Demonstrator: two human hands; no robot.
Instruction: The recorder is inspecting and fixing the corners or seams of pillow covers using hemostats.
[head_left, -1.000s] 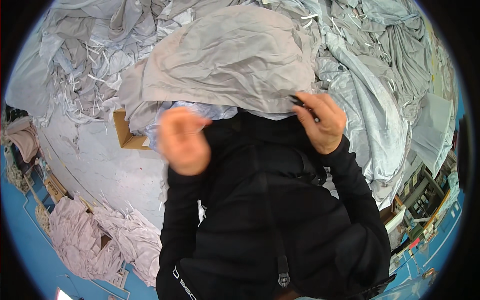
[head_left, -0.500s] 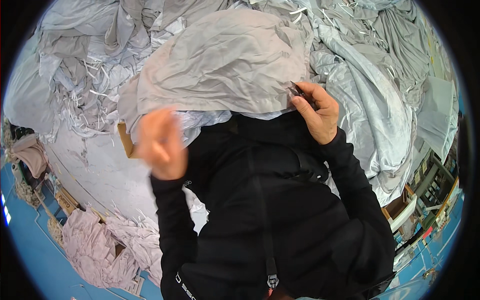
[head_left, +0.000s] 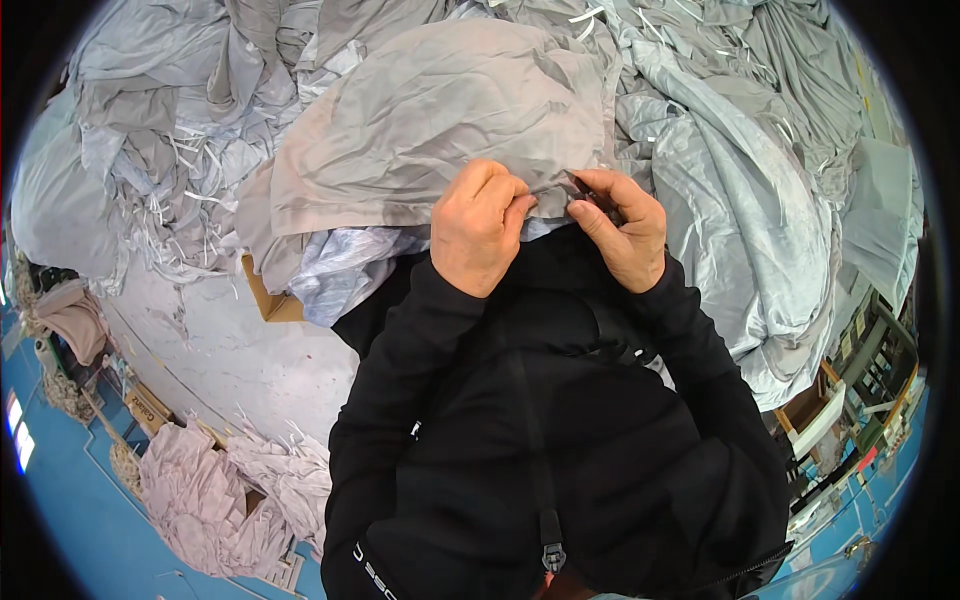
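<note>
A grey-beige piece of fabric [head_left: 430, 115] lies spread in front of me, its hemmed edge toward my body. My left hand [head_left: 475, 230] is closed in a pinch on that near edge, right of the middle. Just to its right, my right hand [head_left: 632, 232] grips small dark thread snips [head_left: 577, 184], whose pointed tip reaches over the fabric beside the edge. Fingers hide most of the snips. Under the left part of the edge shows a pale blue-grey patterned cloth [head_left: 345, 272].
Heaps of grey fabric [head_left: 150, 110] with white ties lie at the far left, and shiny pale cloth [head_left: 750, 240] at the right. A cardboard edge [head_left: 268, 292] sticks out at left on the white tabletop [head_left: 230, 350]. Pinkish cloth [head_left: 195, 500] is piled low at left, above blue floor.
My left hand has swung right, from the fabric's left corner to its edge beside my right hand, and now pinches it. The right hand with the snips has shifted slightly left.
</note>
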